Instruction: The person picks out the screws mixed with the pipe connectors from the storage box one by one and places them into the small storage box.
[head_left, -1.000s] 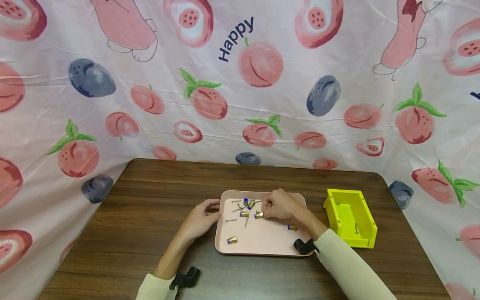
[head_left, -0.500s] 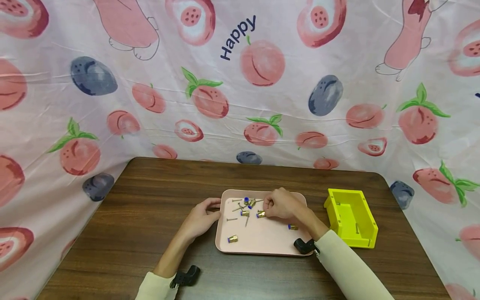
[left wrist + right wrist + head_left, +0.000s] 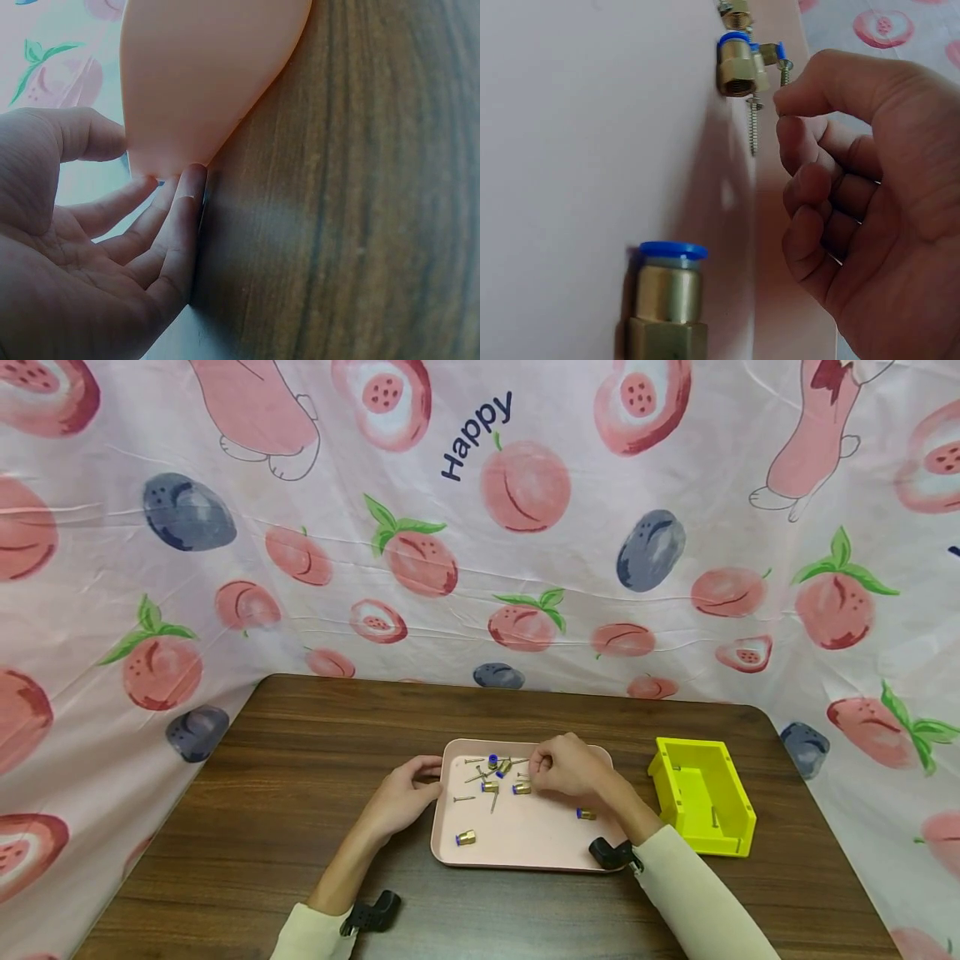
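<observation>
A shallow pink tray (image 3: 525, 852) holds several screws and brass fittings with blue collars. My left hand (image 3: 401, 797) rests at its left side, thumb at the rim and fingertips against the outer wall, which the left wrist view (image 3: 169, 82) shows close up. At the tray's far right part, my right hand (image 3: 570, 766) pinches the end of a screw (image 3: 785, 73) between thumb and index finger, other fingers curled. One brass fitting (image 3: 522, 789) lies just left of that hand; another fitting (image 3: 669, 307) is large in the right wrist view.
A yellow bin (image 3: 705, 793) stands right of the tray with a screw (image 3: 714, 816) inside. Near the tray's front left lies a fitting (image 3: 466, 837); another fitting (image 3: 586, 814) lies under the right forearm. Patterned cloth (image 3: 525, 560) hangs behind the brown table (image 3: 337, 718).
My right hand has shifted slightly to the right, away from the nearby brass fitting, and another small screw shows beside it. The left hand has stayed at the tray's edge.
</observation>
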`<move>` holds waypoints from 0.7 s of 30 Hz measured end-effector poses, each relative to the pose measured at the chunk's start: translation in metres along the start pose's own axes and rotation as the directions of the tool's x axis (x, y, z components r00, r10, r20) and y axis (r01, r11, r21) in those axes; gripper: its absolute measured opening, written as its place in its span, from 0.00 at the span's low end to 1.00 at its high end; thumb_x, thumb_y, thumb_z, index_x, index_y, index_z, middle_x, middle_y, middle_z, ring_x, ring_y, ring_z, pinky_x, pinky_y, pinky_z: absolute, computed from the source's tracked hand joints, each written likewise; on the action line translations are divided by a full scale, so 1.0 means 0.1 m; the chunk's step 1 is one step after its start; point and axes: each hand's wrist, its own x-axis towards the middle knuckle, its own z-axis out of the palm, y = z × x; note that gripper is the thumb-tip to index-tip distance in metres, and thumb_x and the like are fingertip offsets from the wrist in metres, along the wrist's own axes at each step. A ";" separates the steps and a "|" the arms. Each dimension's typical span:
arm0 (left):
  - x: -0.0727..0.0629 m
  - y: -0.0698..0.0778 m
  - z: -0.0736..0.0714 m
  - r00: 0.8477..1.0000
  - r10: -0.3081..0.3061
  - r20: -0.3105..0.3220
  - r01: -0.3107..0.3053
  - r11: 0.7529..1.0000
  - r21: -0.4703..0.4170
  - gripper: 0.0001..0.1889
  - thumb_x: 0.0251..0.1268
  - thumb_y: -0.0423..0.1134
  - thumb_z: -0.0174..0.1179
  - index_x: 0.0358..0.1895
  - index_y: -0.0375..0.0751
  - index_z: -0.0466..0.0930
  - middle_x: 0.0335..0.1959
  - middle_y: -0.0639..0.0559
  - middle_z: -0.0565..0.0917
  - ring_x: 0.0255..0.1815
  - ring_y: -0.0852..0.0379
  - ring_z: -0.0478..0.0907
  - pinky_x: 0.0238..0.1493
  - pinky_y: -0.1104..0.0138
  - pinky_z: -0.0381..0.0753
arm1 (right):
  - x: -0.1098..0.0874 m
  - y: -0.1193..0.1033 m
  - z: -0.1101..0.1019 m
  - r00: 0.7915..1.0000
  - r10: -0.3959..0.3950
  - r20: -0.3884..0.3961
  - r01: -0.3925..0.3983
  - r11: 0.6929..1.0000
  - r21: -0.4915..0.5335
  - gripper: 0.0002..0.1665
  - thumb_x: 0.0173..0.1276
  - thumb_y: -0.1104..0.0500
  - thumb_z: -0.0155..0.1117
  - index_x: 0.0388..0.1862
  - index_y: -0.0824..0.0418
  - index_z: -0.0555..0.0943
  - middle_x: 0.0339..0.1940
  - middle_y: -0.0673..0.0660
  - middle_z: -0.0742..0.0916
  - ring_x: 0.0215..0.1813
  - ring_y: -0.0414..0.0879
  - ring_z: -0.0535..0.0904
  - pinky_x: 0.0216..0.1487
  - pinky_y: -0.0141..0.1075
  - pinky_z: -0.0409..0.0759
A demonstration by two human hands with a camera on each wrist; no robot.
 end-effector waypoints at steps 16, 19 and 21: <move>-0.01 -0.01 0.00 1.000 -0.001 0.000 0.001 1.000 0.010 0.24 0.72 0.32 0.66 0.69 0.31 0.82 0.60 0.39 0.89 0.48 0.49 0.90 0.51 0.59 0.83 | -0.16 -0.07 -0.11 0.993 -0.027 -0.112 0.039 0.994 0.101 0.07 0.66 0.59 0.78 0.32 0.51 0.85 0.27 0.42 0.82 0.33 0.40 0.77 0.39 0.35 0.76; 0.00 -0.01 0.00 1.000 -0.007 -0.002 0.007 1.000 0.011 0.24 0.72 0.32 0.65 0.69 0.31 0.82 0.60 0.40 0.89 0.48 0.50 0.90 0.51 0.59 0.83 | -0.20 -0.09 -0.14 0.992 -0.037 -0.124 0.054 0.990 0.134 0.07 0.66 0.62 0.78 0.32 0.53 0.86 0.26 0.43 0.82 0.33 0.41 0.77 0.38 0.35 0.77; 0.00 -0.01 0.00 1.000 -0.009 -0.004 0.009 1.000 0.013 0.24 0.72 0.32 0.65 0.69 0.31 0.82 0.60 0.40 0.89 0.48 0.50 0.89 0.52 0.59 0.82 | -0.23 -0.09 -0.16 0.990 -0.039 -0.133 0.058 0.988 0.146 0.07 0.66 0.64 0.77 0.32 0.54 0.86 0.26 0.44 0.82 0.33 0.42 0.76 0.38 0.34 0.76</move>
